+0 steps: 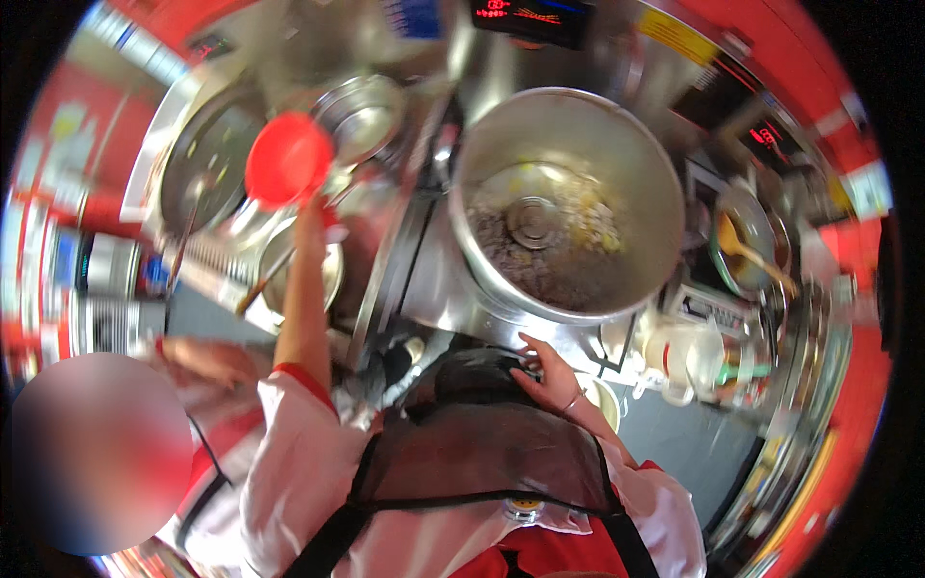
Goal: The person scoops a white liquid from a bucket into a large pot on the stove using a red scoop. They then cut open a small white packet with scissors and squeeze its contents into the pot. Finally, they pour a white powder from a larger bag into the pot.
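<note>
My left hand (pixel 312 199) is stretched out to the left, closed around the near end of a red plastic scoop or bowl (pixel 289 160). The scoop is beside a round steel pan (pixel 361 119) and a large dark wok (pixel 217 159). My right hand (pixel 551 374) hangs in front of my apron with its fingers apart, holding nothing. It is just below a tall steel stockpot (pixel 571 303), which holds browned, crumbly food and some yellowish pieces (pixel 592 217). Below my left forearm is a light-coloured pot (pixel 334 278) with a long handle or utensil across it.
A co-worker (pixel 217 365) stands close at my left, an arm extended. On the right are a green-rimmed pan with a wooden spoon (pixel 737 242) and a clear plastic container (pixel 697 354). A pale bucket (pixel 603 404) is beneath my right forearm. Red-lit displays (pixel 535 18) line the back.
</note>
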Available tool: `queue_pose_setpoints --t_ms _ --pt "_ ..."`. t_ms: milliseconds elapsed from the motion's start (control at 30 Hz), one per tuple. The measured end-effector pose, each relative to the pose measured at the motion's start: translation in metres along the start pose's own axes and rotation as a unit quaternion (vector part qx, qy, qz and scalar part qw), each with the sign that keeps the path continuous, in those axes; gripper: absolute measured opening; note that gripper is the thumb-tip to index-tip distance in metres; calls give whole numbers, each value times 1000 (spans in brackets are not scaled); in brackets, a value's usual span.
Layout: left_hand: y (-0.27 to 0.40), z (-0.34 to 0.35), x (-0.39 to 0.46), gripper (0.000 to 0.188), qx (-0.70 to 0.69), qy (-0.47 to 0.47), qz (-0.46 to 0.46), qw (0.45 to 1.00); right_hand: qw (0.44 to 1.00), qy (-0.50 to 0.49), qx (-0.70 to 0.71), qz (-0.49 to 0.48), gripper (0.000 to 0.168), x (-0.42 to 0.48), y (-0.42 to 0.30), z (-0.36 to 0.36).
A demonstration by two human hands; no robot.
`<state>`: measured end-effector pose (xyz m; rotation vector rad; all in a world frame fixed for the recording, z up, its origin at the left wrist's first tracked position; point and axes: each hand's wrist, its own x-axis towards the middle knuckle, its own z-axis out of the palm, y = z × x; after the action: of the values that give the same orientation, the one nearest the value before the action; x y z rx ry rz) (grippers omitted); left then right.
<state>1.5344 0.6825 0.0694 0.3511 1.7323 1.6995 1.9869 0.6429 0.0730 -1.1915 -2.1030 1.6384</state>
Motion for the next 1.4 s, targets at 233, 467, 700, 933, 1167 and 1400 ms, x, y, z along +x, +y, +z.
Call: queue_pose_setpoints --t_ms 233,467,700,933,1167,1400 --pt "-63 -18 103 32 24 -77 -47 996 933 174 -31 312 53 -111 141 63" --pt "-105 91 -52 33 -8 -206 -188 960 765 312 76 558 42 -224 198 188" --pt "-188 90 -254 34 42 -323 -411 852 658 514 278 475 38 -318 279 305" --pt "-391 78 -456 37 212 -370 -573 700 628 419 288 589 69 -496 306 398" --pt "-432 177 -741 50 510 -651 -318 463 573 345 493 556 97 -675 281 484" --pt "-477 165 -746 27 538 -602 -363 466 586 395 382 595 64 -746 414 372"
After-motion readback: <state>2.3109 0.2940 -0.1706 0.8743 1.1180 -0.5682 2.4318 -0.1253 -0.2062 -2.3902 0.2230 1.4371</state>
